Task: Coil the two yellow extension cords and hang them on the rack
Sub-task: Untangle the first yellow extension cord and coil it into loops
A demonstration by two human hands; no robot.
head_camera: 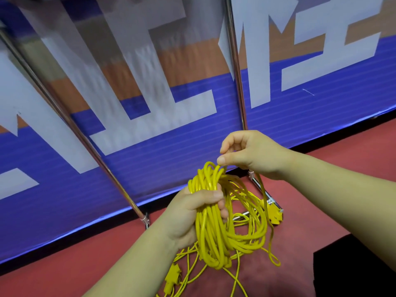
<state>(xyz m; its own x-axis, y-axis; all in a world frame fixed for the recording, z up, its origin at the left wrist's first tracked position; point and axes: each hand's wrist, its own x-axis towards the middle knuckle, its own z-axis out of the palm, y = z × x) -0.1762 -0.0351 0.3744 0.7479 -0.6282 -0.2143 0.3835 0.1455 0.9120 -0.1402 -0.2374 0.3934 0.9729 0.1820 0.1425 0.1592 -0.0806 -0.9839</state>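
Left grip (194,211) around coiled yellow cord (211,234)

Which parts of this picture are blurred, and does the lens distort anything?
Head view: the banner is smeared at upper left, as if by motion; the coiled yellow cord, left hand and right hand are fairly sharp; the rack poles lean apart, likely wide-angle distortion; lighting is even.

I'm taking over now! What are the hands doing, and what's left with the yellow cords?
Left hand grips the coiled cord in mid-air. Right hand pinches a strand at the coil's top.
Loose yellow cord and a plug lie on the red floor; the rack stands behind.
Done: one coil mostly wound.
Left: finish it, coil the other, hang both.
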